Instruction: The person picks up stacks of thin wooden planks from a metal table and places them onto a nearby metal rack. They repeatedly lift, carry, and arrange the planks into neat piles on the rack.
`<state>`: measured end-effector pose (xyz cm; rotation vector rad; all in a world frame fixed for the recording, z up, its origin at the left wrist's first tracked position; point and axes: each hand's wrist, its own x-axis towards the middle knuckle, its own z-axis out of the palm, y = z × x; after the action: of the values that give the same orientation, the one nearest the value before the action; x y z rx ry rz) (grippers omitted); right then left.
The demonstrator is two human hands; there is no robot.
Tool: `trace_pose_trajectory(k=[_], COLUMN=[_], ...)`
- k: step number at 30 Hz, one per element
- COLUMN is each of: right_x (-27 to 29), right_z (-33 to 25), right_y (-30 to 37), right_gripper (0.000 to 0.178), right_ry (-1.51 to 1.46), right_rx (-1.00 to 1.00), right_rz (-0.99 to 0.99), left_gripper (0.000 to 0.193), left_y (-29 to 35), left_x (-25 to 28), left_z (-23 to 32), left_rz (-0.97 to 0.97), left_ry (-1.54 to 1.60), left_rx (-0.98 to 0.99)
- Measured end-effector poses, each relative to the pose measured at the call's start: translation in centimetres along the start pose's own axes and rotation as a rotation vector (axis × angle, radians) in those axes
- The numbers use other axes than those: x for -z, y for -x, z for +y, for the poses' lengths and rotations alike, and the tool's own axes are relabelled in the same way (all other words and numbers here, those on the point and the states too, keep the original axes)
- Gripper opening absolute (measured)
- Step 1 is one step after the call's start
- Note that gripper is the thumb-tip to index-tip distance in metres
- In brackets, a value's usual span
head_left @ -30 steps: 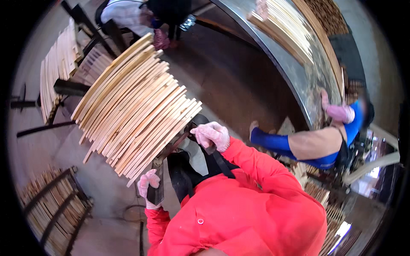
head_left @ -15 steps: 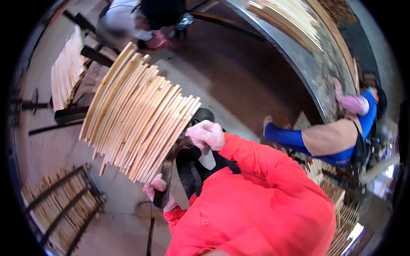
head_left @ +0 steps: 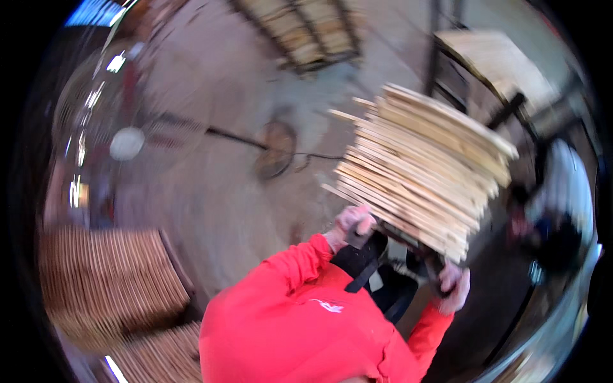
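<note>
Two dark bars [head_left: 360,239] sit clasped in left grip [head_left: 354,222] and right grip [head_left: 454,287] beside slim, pale wooden slats [head_left: 421,169]

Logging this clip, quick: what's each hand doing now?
Left hand: closed, holding a left handle.
Right hand: closed, holding a right handle, blurred.

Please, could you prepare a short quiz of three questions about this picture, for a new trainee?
1. True or false: the sleeves are blue.
2. What does the left hand grip?
(a) a cup
(b) a dark handle
(c) a rope
3. Which is nearer to this hand: the stack of light sticks or the stack of brown sticks?

Key:
1. False; they are red.
2. b
3. The stack of light sticks; the brown one is at the lower left of the picture.
</note>
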<state>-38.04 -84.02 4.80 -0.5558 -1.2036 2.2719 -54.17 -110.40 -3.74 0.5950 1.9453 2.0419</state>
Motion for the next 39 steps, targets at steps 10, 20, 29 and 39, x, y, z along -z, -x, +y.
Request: trace_pose_trajectory(k=[10,20,29,39], right_x=[0.1,-5.1,-5.8,-4.1], right_z=[0.0,0.3,-0.7,-1.2], right_y=[3.6,-2.7,-5.7,-7.2], right_gripper=[0.044,0.046,0.043,0.031], right_ry=[0.073,0.209,0.344,0.448], right_rx=[0.009,-0.075,-0.083,-0.094], right_rz=[0.004,-0.030,-0.257,-0.235], left_gripper=[0.013,0.039,0.056,0.025], left_y=[-2.4,-12.5,-14.4,-14.5], left_x=[0.0,4.7,4.6,3.6], left_z=[1.9,1.8,2.8,2.1], left_rz=[0.123,0.026,-0.021,0.003], left_ry=[-0.391,0.611,0.513,0.534], left_rx=[-0.277,0.776,0.721,0.648])
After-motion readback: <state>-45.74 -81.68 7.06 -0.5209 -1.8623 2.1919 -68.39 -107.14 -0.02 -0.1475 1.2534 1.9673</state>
